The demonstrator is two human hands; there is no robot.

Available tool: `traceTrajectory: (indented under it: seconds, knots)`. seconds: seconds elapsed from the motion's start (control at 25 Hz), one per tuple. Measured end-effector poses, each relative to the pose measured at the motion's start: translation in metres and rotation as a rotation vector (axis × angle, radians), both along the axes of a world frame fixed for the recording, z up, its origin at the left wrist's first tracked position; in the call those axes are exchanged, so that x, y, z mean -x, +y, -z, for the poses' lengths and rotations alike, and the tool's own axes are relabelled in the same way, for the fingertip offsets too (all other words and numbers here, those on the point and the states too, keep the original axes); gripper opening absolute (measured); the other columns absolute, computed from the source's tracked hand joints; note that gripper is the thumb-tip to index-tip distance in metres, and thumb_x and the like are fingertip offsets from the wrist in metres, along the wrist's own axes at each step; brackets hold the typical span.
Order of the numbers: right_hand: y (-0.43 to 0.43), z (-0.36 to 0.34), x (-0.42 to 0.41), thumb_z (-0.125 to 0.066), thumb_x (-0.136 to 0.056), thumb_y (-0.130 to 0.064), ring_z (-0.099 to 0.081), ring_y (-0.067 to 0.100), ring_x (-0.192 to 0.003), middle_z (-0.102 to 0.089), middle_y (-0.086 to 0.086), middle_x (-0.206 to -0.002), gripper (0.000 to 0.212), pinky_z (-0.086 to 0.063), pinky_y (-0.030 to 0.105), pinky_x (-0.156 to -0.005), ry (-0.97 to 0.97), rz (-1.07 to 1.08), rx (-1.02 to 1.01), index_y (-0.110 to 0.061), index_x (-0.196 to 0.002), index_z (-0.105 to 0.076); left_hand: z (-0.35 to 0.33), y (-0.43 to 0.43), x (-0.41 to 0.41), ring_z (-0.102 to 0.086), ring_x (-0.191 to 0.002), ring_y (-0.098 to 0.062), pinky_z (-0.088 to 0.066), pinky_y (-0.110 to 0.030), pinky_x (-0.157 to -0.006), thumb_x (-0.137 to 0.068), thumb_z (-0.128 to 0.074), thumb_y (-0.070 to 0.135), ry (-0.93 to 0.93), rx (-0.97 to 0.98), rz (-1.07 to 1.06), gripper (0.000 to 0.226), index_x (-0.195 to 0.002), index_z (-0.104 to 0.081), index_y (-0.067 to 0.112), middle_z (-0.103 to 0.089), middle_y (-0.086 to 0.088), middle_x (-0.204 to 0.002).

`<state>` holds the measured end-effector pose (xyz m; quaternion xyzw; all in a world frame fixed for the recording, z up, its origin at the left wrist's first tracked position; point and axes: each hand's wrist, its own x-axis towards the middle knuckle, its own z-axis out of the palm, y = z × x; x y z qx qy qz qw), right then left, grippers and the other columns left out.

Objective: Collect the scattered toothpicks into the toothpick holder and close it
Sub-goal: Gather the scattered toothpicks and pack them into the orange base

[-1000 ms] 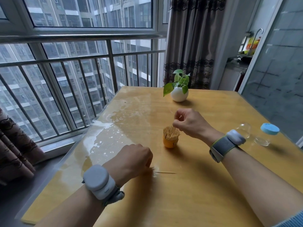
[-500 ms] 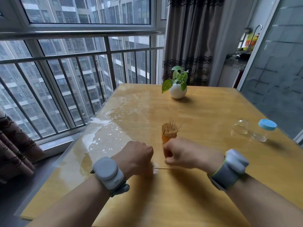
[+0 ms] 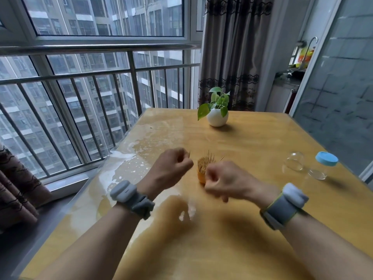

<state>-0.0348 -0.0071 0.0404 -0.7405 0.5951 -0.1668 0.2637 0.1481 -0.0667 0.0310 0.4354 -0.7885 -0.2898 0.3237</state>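
An orange toothpick holder [image 3: 200,177] stands mid-table, open and packed with upright toothpicks [image 3: 204,162]. My left hand [image 3: 171,167] hovers just left of it, fingers curled, and a toothpick tip [image 3: 189,153] pokes out above the knuckles. My right hand [image 3: 223,178] is curled just right of the holder and hides part of its lower side. A thin toothpick end [image 3: 222,158] sticks up above that hand. The holder's clear dome lid [image 3: 294,161] lies on the table to the right, apart from both hands.
A small clear jar with a blue cap [image 3: 325,164] stands beside the dome lid near the table's right edge. A white pot with a green plant [image 3: 217,117] sits at the far side. Window railing [image 3: 96,77] runs along the left of the wooden table [image 3: 222,239].
Both hands rose from the near table surface to either side of the holder. The toothpick that lay on the table between them is no longer there.
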Motion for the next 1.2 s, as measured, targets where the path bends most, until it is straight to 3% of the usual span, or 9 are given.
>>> traceTrajectory:
  seconds: [0.16,0.28,0.44,0.6,0.72,0.84,0.96,1.08,1.2]
  knots:
    - [-0.025,-0.025,0.032,-0.064,-0.084,-0.009,-0.062,0.019,-0.046,-0.07,0.009,-0.064,0.005,-0.044,0.027,-0.04,-0.307,0.21,0.277,-0.005,-0.083,-0.061,-0.001,-0.021,0.037,-0.048,-0.068,-0.008,-0.04,-0.019,-0.061,-0.089,-0.052,0.014,0.246,0.073,-0.056,0.019,-0.071,-0.049,0.02,-0.055,0.0,-0.077]
    - [-0.044,-0.015,0.033,-0.067,-0.082,-0.017,-0.057,0.01,-0.053,-0.066,-0.001,-0.066,0.004,-0.044,0.025,-0.051,-0.13,0.194,0.303,-0.014,-0.08,-0.066,0.013,-0.03,0.056,-0.05,-0.089,-0.005,-0.046,-0.02,-0.074,-0.091,-0.055,0.019,0.204,0.095,-0.039,0.013,-0.079,-0.053,0.025,-0.053,0.002,-0.095]
    - [-0.049,-0.008,0.03,-0.066,-0.086,-0.026,-0.058,0.01,-0.067,-0.063,-0.005,-0.075,0.009,-0.041,0.021,-0.056,0.083,0.136,0.243,-0.018,-0.09,-0.069,0.04,-0.031,0.048,-0.052,-0.097,-0.011,-0.054,-0.03,-0.08,-0.089,-0.059,0.02,0.103,0.105,-0.002,0.005,-0.085,-0.059,0.022,-0.054,0.002,-0.099]
    - [-0.057,0.001,0.04,-0.052,-0.091,-0.041,-0.059,0.016,-0.087,-0.063,-0.004,-0.092,0.026,-0.049,0.034,-0.075,-0.173,0.4,0.358,-0.021,-0.106,-0.061,0.043,-0.026,0.041,-0.06,-0.098,-0.01,-0.053,-0.028,-0.078,-0.088,-0.06,0.02,0.178,0.085,0.022,0.005,-0.092,-0.062,0.024,-0.063,0.003,-0.102]
    - [-0.059,0.025,0.03,-0.035,-0.094,-0.062,-0.058,0.024,-0.113,-0.062,0.001,-0.114,0.058,-0.045,0.046,-0.102,-0.516,0.452,0.148,-0.016,-0.121,-0.057,0.044,-0.018,0.04,-0.06,-0.109,-0.012,-0.052,-0.026,-0.085,-0.087,-0.053,0.031,0.292,-0.061,0.025,0.04,-0.126,-0.049,0.021,-0.058,0.001,-0.124]
    - [-0.059,0.033,0.006,-0.025,-0.095,-0.068,-0.048,0.021,-0.133,-0.052,0.009,-0.142,0.078,-0.033,0.044,-0.115,-0.661,0.346,0.087,-0.012,-0.146,-0.04,0.057,-0.013,0.037,-0.052,-0.125,-0.019,-0.046,-0.037,-0.106,-0.082,-0.055,0.044,0.191,-0.258,0.105,0.081,-0.152,-0.021,0.022,-0.046,0.0,-0.139]
    - [-0.063,0.017,-0.012,-0.023,-0.09,-0.074,-0.053,0.022,-0.126,-0.057,0.008,-0.137,0.08,-0.039,0.042,-0.108,-0.456,0.191,0.143,-0.016,-0.139,-0.048,0.068,-0.013,0.041,-0.058,-0.117,-0.018,-0.05,-0.038,-0.102,-0.074,-0.065,0.063,0.032,-0.231,0.146,0.094,-0.149,-0.027,0.021,-0.056,0.001,-0.133]
    - [-0.07,0.011,-0.014,-0.029,-0.099,-0.059,-0.058,0.027,-0.117,-0.065,0.009,-0.126,0.059,-0.045,0.042,-0.098,-0.123,0.069,0.201,-0.016,-0.127,-0.058,0.072,-0.016,0.047,-0.063,-0.099,-0.015,-0.055,-0.038,-0.088,-0.07,-0.066,0.059,0.066,-0.122,0.057,0.073,-0.13,-0.046,0.023,-0.065,0.002,-0.112]
    - [-0.066,0.016,-0.007,-0.027,-0.101,-0.055,-0.062,0.03,-0.095,-0.068,0.006,-0.099,0.051,-0.048,0.045,-0.085,0.002,0.08,0.186,-0.017,-0.097,-0.062,0.075,-0.018,0.048,-0.065,-0.084,-0.012,-0.054,-0.028,-0.07,-0.076,-0.067,0.049,0.069,-0.063,0.066,0.044,-0.11,-0.057,0.023,-0.067,0.007,-0.093]
